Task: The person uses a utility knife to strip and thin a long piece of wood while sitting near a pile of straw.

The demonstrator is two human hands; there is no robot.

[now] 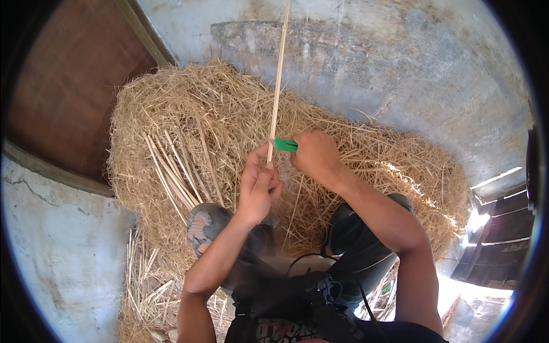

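My left hand (pixel 258 184) pinches the lower end of a long thin pale cane stick (pixel 277 86) that runs up and away to the top of the view. My right hand (pixel 315 155) is closed on a small green-handled tool (pixel 285 144), whose tip rests against the stick just above my left fingers. Both hands are over a big heap of dry straw (pixel 229 114). My knees, in dark trousers, show below the hands.
A bundle of similar pale sticks (pixel 171 171) lies on the straw to the left. More loose sticks (pixel 143 280) lie on the floor at lower left. A plastered wall (pixel 400 57) stands behind, a brown wooden door (pixel 74 86) at upper left, a dark wooden frame (pixel 497 240) at right.
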